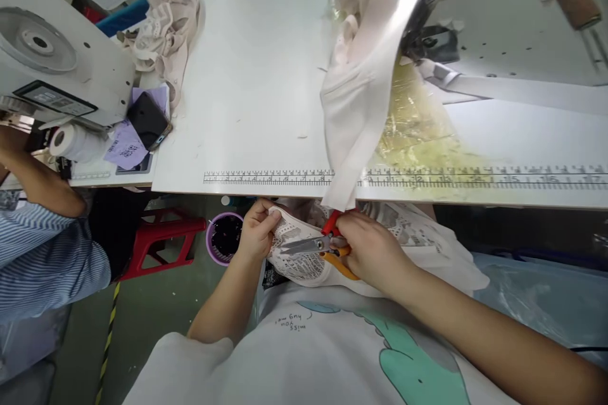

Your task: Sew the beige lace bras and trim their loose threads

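Observation:
Below the table's front edge, my left hand pinches a piece of white lace fabric in my lap. My right hand grips scissors with red and orange handles. Their blades point left across the lace toward my left hand. A pale fabric piece hangs from the sewing machine over the table edge, ending just above my hands.
The white table carries a printed ruler along its front edge. A sewing machine stands at the back right, with clear plastic film beneath it. A fabric heap lies at the back left. Another person's sleeve is at left, near a red stool.

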Action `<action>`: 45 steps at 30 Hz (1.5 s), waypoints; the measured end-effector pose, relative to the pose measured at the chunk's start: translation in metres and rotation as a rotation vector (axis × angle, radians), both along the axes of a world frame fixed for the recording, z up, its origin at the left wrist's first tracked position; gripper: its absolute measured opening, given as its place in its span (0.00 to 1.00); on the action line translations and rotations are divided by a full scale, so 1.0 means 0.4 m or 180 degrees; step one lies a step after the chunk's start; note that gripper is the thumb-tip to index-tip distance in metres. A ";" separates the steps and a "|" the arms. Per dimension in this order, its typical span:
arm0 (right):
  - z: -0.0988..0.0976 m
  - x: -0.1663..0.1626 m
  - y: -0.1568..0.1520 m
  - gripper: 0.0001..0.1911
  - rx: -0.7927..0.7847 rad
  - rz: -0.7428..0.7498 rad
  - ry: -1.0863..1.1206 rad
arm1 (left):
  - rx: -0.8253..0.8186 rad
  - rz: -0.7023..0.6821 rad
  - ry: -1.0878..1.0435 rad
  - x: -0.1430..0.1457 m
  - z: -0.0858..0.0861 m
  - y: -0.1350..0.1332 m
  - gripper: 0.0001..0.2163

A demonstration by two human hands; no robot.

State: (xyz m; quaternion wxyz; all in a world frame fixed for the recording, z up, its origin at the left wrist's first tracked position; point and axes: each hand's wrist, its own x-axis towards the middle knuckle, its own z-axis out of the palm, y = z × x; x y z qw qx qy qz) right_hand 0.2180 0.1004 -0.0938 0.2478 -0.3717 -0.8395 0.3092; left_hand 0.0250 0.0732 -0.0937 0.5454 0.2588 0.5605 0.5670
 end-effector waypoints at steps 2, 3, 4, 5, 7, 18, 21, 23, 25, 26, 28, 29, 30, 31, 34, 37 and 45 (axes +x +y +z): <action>0.001 0.001 0.001 0.09 -0.0105 -0.0062 -0.0015 | 0.0043 -0.0113 0.0001 -0.005 -0.004 -0.007 0.15; 0.002 0.003 0.001 0.09 -0.0152 -0.0091 -0.0019 | 0.0078 -0.0167 -0.0002 -0.009 -0.006 -0.011 0.14; 0.005 0.005 0.001 0.09 -0.0195 -0.0115 -0.0020 | 0.0123 -0.0216 -0.0006 -0.013 -0.009 -0.014 0.13; 0.008 0.007 0.000 0.08 -0.0232 -0.0135 -0.0019 | 0.0173 -0.0260 -0.0008 -0.017 -0.011 -0.016 0.12; 0.017 0.008 -0.001 0.09 -0.0295 -0.0144 -0.0019 | 0.0261 -0.0343 -0.0004 -0.025 -0.011 -0.019 0.11; 0.017 0.026 -0.007 0.11 -0.1717 -0.0236 0.0169 | 0.0360 -0.0698 0.0052 -0.048 0.009 -0.032 0.09; 0.028 0.029 -0.003 0.12 -0.1976 -0.0126 0.0241 | 0.0433 -0.0774 0.0051 -0.051 0.019 -0.036 0.08; 0.039 0.030 -0.001 0.13 -0.2105 -0.0109 0.0285 | 0.0485 -0.0821 0.0057 -0.054 0.027 -0.037 0.07; 0.048 0.029 0.001 0.13 -0.2180 -0.0123 0.0372 | 0.0525 -0.0841 0.0078 -0.056 0.037 -0.036 0.06; 0.052 0.028 0.001 0.13 -0.2195 -0.0122 0.0419 | 0.0544 -0.0842 0.0094 -0.056 0.042 -0.034 0.06; 0.057 0.025 0.002 0.12 -0.2177 -0.0125 0.0506 | 0.0597 -0.0822 0.0137 -0.054 0.054 -0.031 0.05; 0.059 0.023 0.002 0.12 -0.2159 -0.0128 0.0541 | 0.0638 -0.0801 0.0165 -0.052 0.061 -0.030 0.06; 0.060 0.021 0.002 0.12 -0.2134 -0.0140 0.0569 | 0.0687 -0.0774 0.0196 -0.048 0.068 -0.028 0.06; 0.060 0.018 0.001 0.12 -0.2107 -0.0153 0.0598 | 0.0742 -0.0745 0.0230 -0.044 0.075 -0.026 0.06; 0.056 0.014 -0.003 0.13 -0.2092 -0.0173 0.0673 | 0.0927 -0.0687 0.0335 -0.032 0.089 -0.024 0.06; 0.041 0.016 -0.009 0.14 -0.2254 -0.0172 0.0541 | 0.1100 -0.0718 0.0436 -0.028 0.078 -0.027 0.07; 0.004 0.024 -0.027 0.11 -0.2393 -0.0220 0.0182 | 0.1166 -0.1001 0.0648 -0.068 0.013 -0.043 0.06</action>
